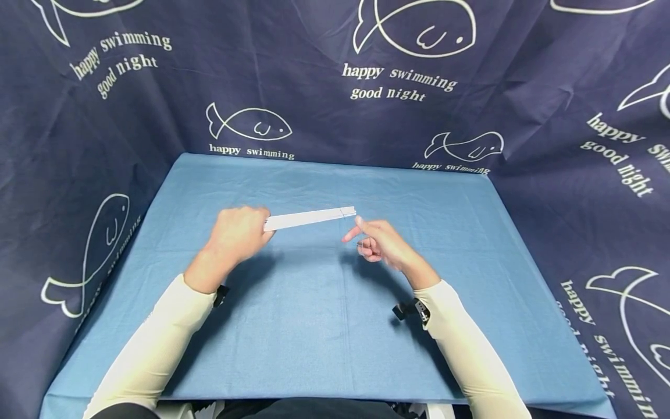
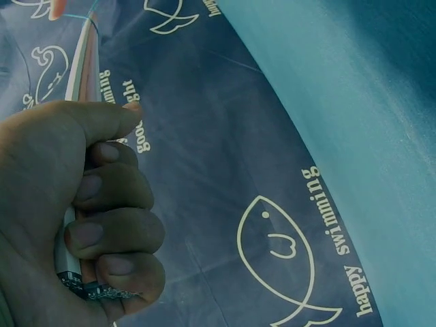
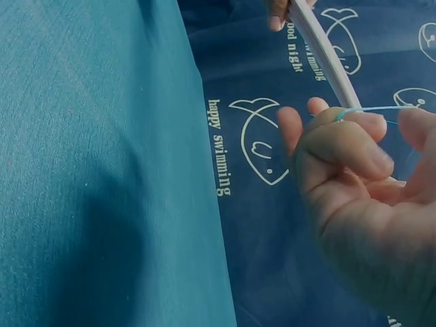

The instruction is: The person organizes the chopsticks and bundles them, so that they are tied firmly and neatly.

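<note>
My left hand (image 1: 238, 233) grips a bundle of slim white chopsticks (image 1: 311, 219), held above the blue table and pointing right. In the left wrist view its fingers curl round the chopsticks (image 2: 85, 61), whose patterned dark ends (image 2: 85, 287) show below the palm. A thin blue-green elastic band (image 3: 381, 108) crosses the far tips of the bundle. My right hand (image 1: 384, 244) is beside those tips, with the band hooked round a bent finger and stretched toward the thumb in the right wrist view. How many turns the band makes cannot be told.
A light blue cloth covers the table (image 1: 293, 331). Dark blue curtains (image 1: 324, 70) with white fish and lettering stand at the back and on both sides. Small black wrist cameras (image 1: 400, 311) sit under the sleeves.
</note>
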A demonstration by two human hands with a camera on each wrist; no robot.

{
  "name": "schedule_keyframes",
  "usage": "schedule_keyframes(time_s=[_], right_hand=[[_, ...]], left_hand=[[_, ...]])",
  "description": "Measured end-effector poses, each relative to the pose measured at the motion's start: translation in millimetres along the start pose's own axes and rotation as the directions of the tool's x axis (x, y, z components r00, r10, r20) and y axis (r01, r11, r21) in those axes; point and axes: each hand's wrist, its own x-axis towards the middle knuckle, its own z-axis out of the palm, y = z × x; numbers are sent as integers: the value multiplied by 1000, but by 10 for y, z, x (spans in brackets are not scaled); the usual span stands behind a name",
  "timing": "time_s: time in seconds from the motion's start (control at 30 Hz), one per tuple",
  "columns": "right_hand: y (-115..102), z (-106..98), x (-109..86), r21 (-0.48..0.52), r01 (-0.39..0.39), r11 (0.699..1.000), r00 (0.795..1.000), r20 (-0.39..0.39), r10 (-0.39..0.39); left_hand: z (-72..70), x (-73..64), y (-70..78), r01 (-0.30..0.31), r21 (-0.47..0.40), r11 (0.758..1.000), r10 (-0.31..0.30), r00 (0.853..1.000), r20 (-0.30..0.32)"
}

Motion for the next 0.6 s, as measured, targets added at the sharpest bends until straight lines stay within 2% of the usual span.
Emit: schedule_keyframes(time_s=[0.2, 0.37, 0.47, 0.6], right_hand=[[17, -28, -3, 50, 59, 997, 996, 60, -62], [40, -68, 19, 85, 94, 992, 992, 81, -101], [49, -88, 38, 115, 110, 987, 987, 105, -122], [59, -95, 62, 113, 132, 985, 980, 133, -147]], left_hand=[[17, -5, -10, -54, 3, 999, 54, 998, 38], [33, -8, -24, -128, -3, 992, 128, 992, 11], [39, -10, -25, -191, -14, 981, 191, 982, -2], [47, -28, 5, -282, -71, 957, 284, 959, 19]])
